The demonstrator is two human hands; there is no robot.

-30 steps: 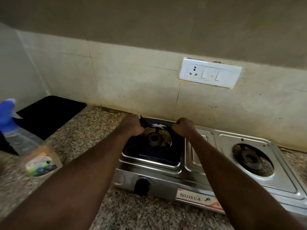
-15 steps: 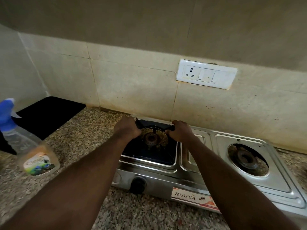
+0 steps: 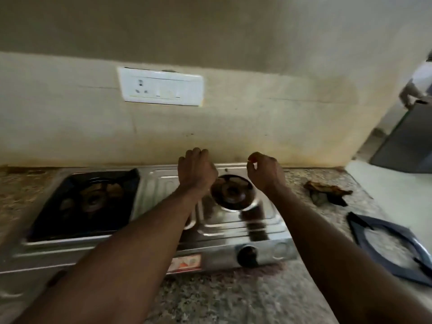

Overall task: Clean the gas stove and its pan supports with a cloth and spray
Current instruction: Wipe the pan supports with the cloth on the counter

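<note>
Grip: our left hand (image 3: 197, 170) and right hand (image 3: 264, 170) hover empty, fingers loose; an elbow could knock the pan support (image 3: 383, 224), at four o'clock, off the worktop (image 3: 222, 300).

Dim light falls on a beige tiled wall (image 3: 257, 118), with darker painted plaster above it. A white plastic switch-and-socket plate (image 3: 160, 89) is fixed to the tiles. Below runs a speckled granite bench (image 3: 210, 298). At far right stands a dark grey cabinet (image 3: 402, 146).
</note>
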